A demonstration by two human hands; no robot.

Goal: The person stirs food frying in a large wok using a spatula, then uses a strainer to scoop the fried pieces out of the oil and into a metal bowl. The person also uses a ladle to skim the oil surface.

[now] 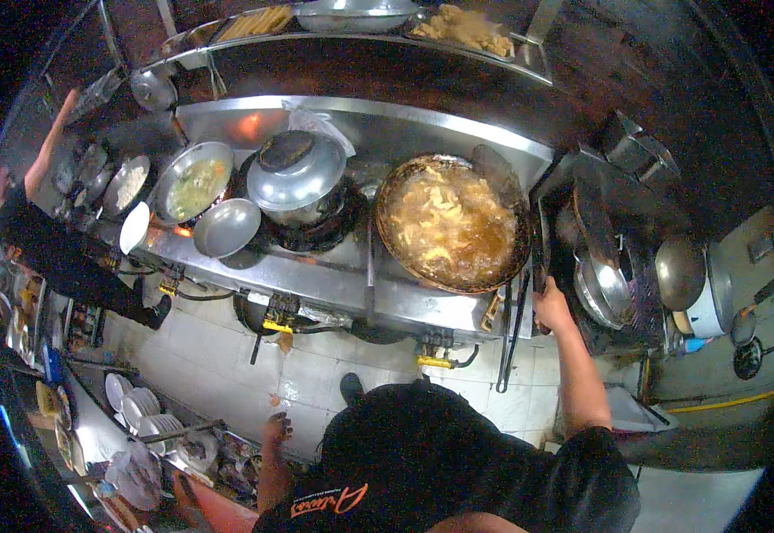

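My right hand (552,308) grips a long dark handle at the right end of the steel stove, beside a large wok (453,223) in which battered pieces fry in bubbling oil. The far end of what I hold is hard to make out. Low over the floor, my left hand (278,426) hangs with fingers slightly apart and nothing visible in it. Left of the fryer, a domed metal lid (297,173) covers a pot on a burner. Further left are an empty metal bowl (227,228) and a pan of vegetables in liquid (197,186).
Another person (60,253) stands at the stove's far left, near a pan with pale food (130,186). A shelf (360,34) above holds fried food. Yellow gas valves (435,362) line the stove's front. Stacked plates (143,408) sit behind left; pots and pans (603,286) stand right.
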